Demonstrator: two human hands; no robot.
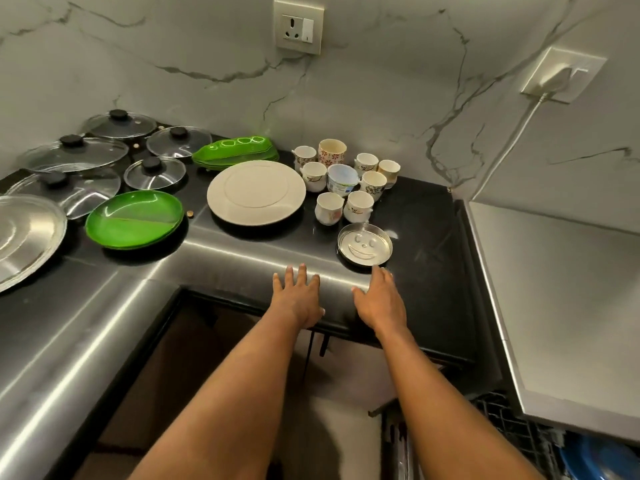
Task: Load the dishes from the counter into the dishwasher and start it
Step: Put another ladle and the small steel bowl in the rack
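Both my arms reach over the front edge of the black counter [433,237]. My left hand [298,296] is spread flat with straight fingers and holds nothing. My right hand [381,299] is also open, its fingertips just short of a small steel plate with a smiley face [365,244]. Behind it stand several patterned cups [358,206] around a small plastic tub [342,179]. A large white plate [256,192] lies left of the cups. The dishwasher [554,306] stands at the right, with its rack [512,431] showing at the bottom right.
Green plates [134,218] and green leaf-shaped trays [235,152] lie on the counter's left part. Several glass lids [74,152] and a big steel lid [24,237] fill the far left. A wall socket [298,26] and a plugged cable [561,77] are on the marble walls.
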